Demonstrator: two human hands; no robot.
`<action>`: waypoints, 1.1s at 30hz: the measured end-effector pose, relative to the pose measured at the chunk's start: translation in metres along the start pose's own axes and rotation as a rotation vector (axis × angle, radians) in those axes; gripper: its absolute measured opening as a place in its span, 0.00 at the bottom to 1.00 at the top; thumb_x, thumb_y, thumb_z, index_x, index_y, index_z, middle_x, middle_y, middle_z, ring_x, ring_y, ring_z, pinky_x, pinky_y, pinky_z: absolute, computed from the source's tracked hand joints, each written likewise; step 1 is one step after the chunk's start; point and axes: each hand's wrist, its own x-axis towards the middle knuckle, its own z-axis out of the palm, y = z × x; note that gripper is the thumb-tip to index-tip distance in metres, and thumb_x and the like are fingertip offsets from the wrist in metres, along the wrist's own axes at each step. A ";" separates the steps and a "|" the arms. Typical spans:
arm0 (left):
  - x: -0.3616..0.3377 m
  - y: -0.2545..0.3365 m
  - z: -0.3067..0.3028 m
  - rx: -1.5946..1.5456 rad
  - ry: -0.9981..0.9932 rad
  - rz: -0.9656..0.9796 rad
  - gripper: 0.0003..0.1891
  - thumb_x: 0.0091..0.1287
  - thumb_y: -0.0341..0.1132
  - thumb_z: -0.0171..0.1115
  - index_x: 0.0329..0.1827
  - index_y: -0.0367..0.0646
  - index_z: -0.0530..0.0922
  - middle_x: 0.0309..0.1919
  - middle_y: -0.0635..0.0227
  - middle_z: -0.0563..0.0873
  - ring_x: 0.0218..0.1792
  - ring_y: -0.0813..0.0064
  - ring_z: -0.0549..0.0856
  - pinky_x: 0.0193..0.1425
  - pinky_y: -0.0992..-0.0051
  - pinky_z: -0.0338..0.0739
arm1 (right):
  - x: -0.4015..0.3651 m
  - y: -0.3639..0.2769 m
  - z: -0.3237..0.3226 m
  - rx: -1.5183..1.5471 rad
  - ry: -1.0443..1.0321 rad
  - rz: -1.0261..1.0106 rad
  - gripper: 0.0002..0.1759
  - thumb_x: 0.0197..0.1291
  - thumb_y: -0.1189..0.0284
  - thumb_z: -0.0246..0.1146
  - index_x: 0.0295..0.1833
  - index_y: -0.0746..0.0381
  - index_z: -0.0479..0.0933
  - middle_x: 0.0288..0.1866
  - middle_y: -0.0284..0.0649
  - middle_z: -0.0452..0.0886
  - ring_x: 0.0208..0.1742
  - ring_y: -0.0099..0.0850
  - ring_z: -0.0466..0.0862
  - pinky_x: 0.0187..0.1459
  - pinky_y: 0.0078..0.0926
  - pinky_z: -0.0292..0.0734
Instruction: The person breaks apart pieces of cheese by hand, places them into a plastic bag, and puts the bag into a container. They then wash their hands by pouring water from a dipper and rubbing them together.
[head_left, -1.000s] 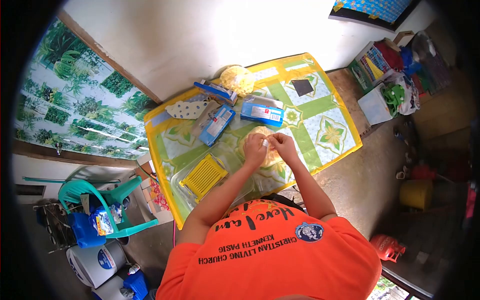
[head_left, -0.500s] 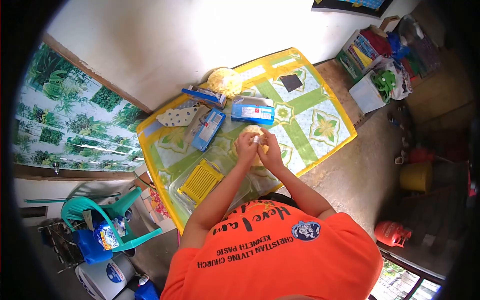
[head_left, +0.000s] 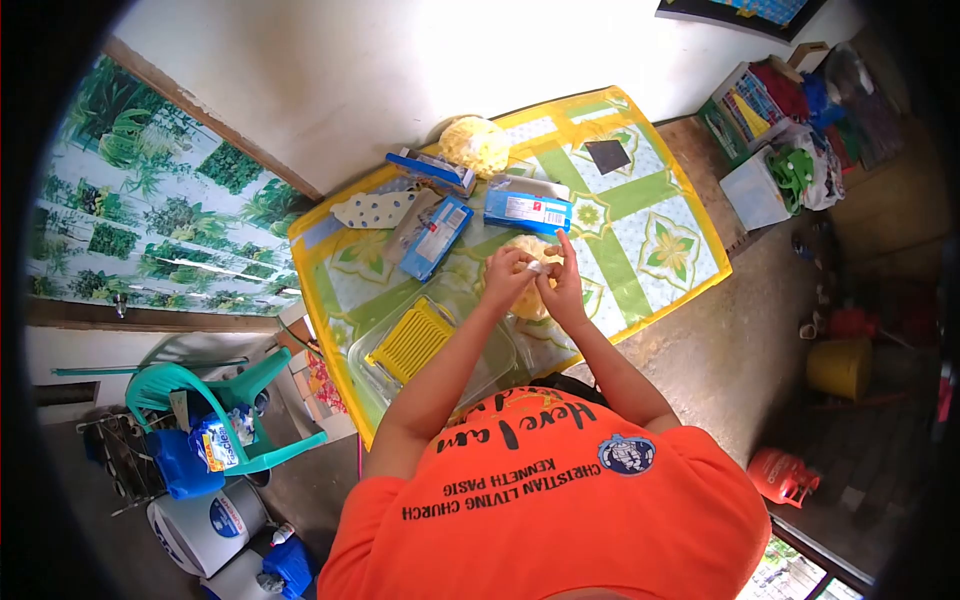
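My left hand [head_left: 508, 274] and my right hand [head_left: 563, 283] meet over a pale yellow round item [head_left: 530, 304] near the table's front edge. Between their fingertips is a small white piece [head_left: 538, 267], too small to identify; both hands pinch at it. Just beyond them lies a blue and white box [head_left: 528, 208], open at its top. Another blue box [head_left: 437, 238] lies to its left, with a third blue box [head_left: 432, 171] behind. A yellow slotted rack [head_left: 411, 338] sits in a clear plastic tray [head_left: 486, 376] left of my hands.
The patterned table [head_left: 667, 250] carries a dark square [head_left: 607, 155], a dotted cloth [head_left: 374, 209] and a second yellow round item [head_left: 474, 146] by the wall. A green chair [head_left: 262, 457] stands at the left. On the right floor are a red gas tank [head_left: 783, 476] and yellow bucket [head_left: 838, 367].
The view has shifted, so the table appears slightly farther right. My right hand's fingers have lifted and spread somewhat, while both hands stay together around the white piece.
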 end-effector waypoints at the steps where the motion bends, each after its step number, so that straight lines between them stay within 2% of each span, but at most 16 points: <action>1: 0.002 -0.003 -0.001 -0.023 -0.011 -0.003 0.12 0.54 0.38 0.65 0.39 0.46 0.84 0.40 0.64 0.83 0.49 0.65 0.78 0.60 0.65 0.66 | 0.001 -0.007 -0.002 -0.002 -0.007 -0.012 0.45 0.53 0.88 0.56 0.76 0.58 0.48 0.55 0.41 0.66 0.40 0.23 0.79 0.41 0.18 0.74; 4: 0.002 0.000 0.002 -0.104 0.009 0.018 0.12 0.52 0.42 0.68 0.39 0.51 0.85 0.45 0.65 0.80 0.51 0.62 0.74 0.60 0.64 0.64 | 0.002 -0.011 -0.002 -0.026 -0.002 -0.073 0.45 0.52 0.87 0.57 0.76 0.60 0.48 0.56 0.45 0.67 0.37 0.24 0.78 0.41 0.20 0.75; 7: 0.003 0.001 0.004 -0.107 -0.003 -0.018 0.12 0.53 0.43 0.67 0.39 0.51 0.85 0.44 0.66 0.80 0.51 0.63 0.74 0.60 0.64 0.63 | 0.002 -0.007 -0.001 -0.052 0.041 -0.088 0.45 0.52 0.86 0.58 0.75 0.62 0.48 0.57 0.47 0.67 0.36 0.25 0.78 0.41 0.21 0.76; 10: 0.004 0.004 0.009 -0.029 0.070 -0.005 0.10 0.53 0.36 0.66 0.37 0.42 0.84 0.39 0.63 0.83 0.47 0.67 0.80 0.57 0.68 0.69 | 0.004 -0.002 -0.001 -0.094 0.056 -0.054 0.45 0.51 0.85 0.58 0.75 0.63 0.48 0.57 0.48 0.67 0.38 0.27 0.78 0.42 0.22 0.76; 16: 0.001 0.009 0.009 -0.126 0.130 -0.045 0.10 0.55 0.33 0.67 0.37 0.38 0.84 0.37 0.60 0.83 0.44 0.69 0.80 0.50 0.71 0.74 | 0.004 -0.012 0.002 -0.127 0.034 -0.142 0.44 0.51 0.85 0.59 0.75 0.64 0.50 0.57 0.50 0.67 0.41 0.30 0.77 0.42 0.24 0.75; 23: 0.003 0.005 0.016 -0.154 0.115 -0.075 0.10 0.58 0.35 0.67 0.37 0.37 0.83 0.39 0.61 0.81 0.43 0.70 0.80 0.50 0.72 0.74 | 0.003 -0.011 0.004 -0.229 0.087 -0.147 0.42 0.53 0.85 0.59 0.74 0.63 0.52 0.58 0.50 0.66 0.45 0.32 0.76 0.44 0.24 0.75; 25: 0.003 0.006 0.012 -0.127 0.073 -0.061 0.09 0.58 0.34 0.68 0.37 0.38 0.83 0.40 0.63 0.80 0.44 0.72 0.80 0.49 0.73 0.74 | 0.004 -0.006 0.007 -0.129 0.089 -0.134 0.42 0.52 0.86 0.58 0.74 0.63 0.52 0.57 0.49 0.66 0.44 0.30 0.76 0.43 0.24 0.75; 29: 0.003 0.008 0.003 -0.352 0.012 -0.101 0.08 0.58 0.33 0.68 0.36 0.39 0.83 0.41 0.67 0.78 0.44 0.74 0.78 0.49 0.74 0.73 | 0.006 -0.007 0.007 -0.005 0.058 -0.033 0.44 0.51 0.88 0.56 0.75 0.60 0.51 0.57 0.47 0.65 0.40 0.26 0.76 0.40 0.22 0.75; 33: 0.001 0.016 -0.002 -0.481 -0.025 -0.166 0.07 0.58 0.33 0.67 0.35 0.39 0.82 0.43 0.70 0.76 0.44 0.76 0.78 0.50 0.76 0.72 | 0.014 0.003 0.001 0.078 0.035 -0.005 0.49 0.50 0.90 0.54 0.77 0.54 0.45 0.59 0.41 0.63 0.36 0.20 0.75 0.38 0.16 0.72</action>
